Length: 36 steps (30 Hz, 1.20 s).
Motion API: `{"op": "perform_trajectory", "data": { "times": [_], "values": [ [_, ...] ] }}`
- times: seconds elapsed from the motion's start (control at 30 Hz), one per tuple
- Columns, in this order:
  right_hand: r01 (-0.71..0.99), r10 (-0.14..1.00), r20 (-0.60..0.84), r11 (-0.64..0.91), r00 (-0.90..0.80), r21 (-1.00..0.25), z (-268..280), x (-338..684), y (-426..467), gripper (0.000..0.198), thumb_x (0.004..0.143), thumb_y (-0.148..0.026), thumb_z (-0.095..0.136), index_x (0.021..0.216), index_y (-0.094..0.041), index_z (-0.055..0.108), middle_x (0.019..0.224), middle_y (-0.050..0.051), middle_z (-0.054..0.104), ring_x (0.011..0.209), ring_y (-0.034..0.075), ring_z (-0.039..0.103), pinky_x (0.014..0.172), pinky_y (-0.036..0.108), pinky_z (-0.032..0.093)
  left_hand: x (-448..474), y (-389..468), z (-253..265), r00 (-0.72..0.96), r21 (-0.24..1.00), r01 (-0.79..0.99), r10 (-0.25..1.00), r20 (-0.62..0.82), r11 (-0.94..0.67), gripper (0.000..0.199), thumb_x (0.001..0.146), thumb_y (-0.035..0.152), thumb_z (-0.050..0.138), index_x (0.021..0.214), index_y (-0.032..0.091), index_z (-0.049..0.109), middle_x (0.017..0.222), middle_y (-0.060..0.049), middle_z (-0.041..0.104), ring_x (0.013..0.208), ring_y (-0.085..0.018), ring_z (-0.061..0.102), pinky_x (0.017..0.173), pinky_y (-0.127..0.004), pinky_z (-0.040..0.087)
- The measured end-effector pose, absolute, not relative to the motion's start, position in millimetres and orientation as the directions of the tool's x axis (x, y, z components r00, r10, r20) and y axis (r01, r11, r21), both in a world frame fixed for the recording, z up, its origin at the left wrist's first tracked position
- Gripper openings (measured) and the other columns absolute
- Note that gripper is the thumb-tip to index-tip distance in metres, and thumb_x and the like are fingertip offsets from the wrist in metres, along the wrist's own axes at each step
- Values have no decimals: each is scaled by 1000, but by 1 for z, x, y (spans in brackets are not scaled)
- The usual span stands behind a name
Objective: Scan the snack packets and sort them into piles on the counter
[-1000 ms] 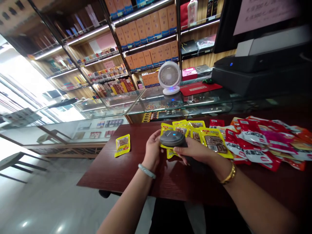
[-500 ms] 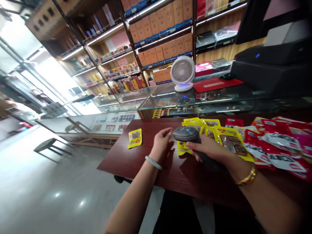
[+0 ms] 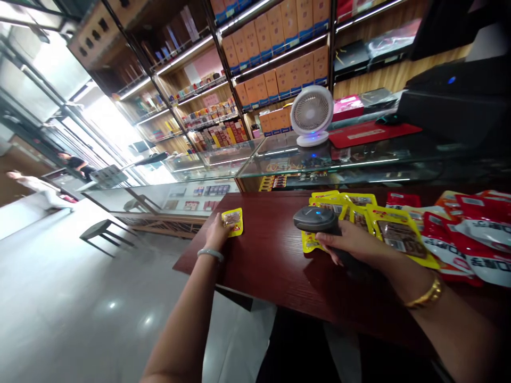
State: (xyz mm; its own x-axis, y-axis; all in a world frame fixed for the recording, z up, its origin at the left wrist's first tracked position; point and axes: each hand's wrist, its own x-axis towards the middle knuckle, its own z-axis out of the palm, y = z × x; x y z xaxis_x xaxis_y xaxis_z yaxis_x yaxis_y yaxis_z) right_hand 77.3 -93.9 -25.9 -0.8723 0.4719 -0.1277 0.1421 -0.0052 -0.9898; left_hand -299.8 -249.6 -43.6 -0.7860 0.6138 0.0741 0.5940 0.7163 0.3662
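My left hand (image 3: 217, 233), with a pale bangle at its wrist, is at the left end of the dark red-brown table. Its fingers are closed on the left edge of a small yellow snack packet (image 3: 235, 221), which has a clear window showing brown food. My right hand (image 3: 353, 240) is wrapped round the handle of a black barcode scanner (image 3: 316, 218), a small blue light glowing on its top. Beneath and behind the scanner head lie several yellow snack packets (image 3: 399, 236), partly covered by the scanner and hand.
Red-and-white snack bags (image 3: 479, 234) are heaped on the right of the table (image 3: 271, 255). Beyond it, a glass display counter (image 3: 255, 165) bears a white fan (image 3: 312, 111) and a red mat (image 3: 375, 133). A stool (image 3: 104, 229) stands on the left floor; two people are far off.
My left hand has moved left from the table's middle to the lone yellow packet and closed on its edge. My right hand still holds the scanner; the view has shifted slightly left.
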Motion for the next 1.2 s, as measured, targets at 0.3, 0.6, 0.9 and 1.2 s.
{"op": "perform_trajectory", "data": {
  "times": [0.3,0.6,0.9,1.2],
  "values": [
    [90,467,-106,-56,-878,-994,-25,77,-94,45,75,-58,75,72,-18,54,49,-4,58,40,12,55,41,22,43,-266,-220,-51,-644,388,691,763,-52,610,41,64,41,80,95,15,70,83,-9,72,81,-24,65,64,-28,40],
    [73,469,-87,-49,-879,-996,-20,78,-97,48,77,-62,71,73,-18,54,47,-4,57,40,12,54,43,23,45,-211,-220,-74,-642,908,339,766,33,245,40,59,34,82,83,19,54,78,1,65,69,-15,61,65,-26,48],
    [86,475,-84,-18,-876,-996,-25,78,-94,47,79,-62,70,77,-17,57,47,-3,60,39,12,56,43,22,45,-169,-228,-66,-612,988,133,790,22,76,51,57,42,86,87,18,53,82,-2,67,71,-18,66,68,-32,53],
    [26,453,-71,-104,-889,-994,-24,78,-96,48,76,-62,73,72,-18,54,49,-5,57,39,10,55,41,21,45,-154,-236,-62,-624,993,102,782,12,66,54,58,49,85,90,18,54,79,-1,67,67,-16,65,66,-30,53]
  ]
}}
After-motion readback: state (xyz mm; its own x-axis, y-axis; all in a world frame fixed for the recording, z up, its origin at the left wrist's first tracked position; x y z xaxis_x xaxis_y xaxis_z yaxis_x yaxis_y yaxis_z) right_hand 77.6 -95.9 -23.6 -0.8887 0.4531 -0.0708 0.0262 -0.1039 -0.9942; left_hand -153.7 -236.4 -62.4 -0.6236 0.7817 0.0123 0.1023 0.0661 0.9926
